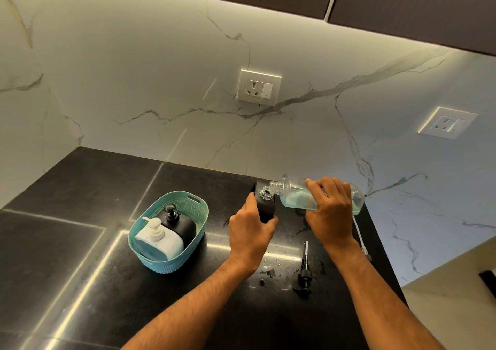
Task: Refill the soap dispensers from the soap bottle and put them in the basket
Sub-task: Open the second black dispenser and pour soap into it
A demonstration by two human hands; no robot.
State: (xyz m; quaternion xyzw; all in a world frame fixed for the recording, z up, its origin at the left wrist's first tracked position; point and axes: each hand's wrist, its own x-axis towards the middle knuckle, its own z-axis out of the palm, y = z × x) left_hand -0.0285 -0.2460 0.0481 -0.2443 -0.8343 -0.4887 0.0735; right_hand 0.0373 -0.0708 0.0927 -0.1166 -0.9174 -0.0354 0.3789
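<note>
My left hand [251, 233] grips a black soap dispenser [265, 203] with its neck uncapped, standing on the black counter. My right hand [331, 212] holds the clear soap bottle [295, 195] tipped on its side, its threaded mouth right over the dispenser's opening; pale liquid lies in the bottle's lower half. A black pump head [304, 274] lies on the counter in front of my hands. To the left, a teal basket [200, 207] holds a white dispenser [161, 238] and a black dispenser [181, 227], both with pumps on.
A white pump tube [361, 238] lies along the counter's right edge, beyond which the counter drops off. Droplets spot the black counter [80, 242] near the pump head. The marble backsplash behind carries two wall sockets [259, 88].
</note>
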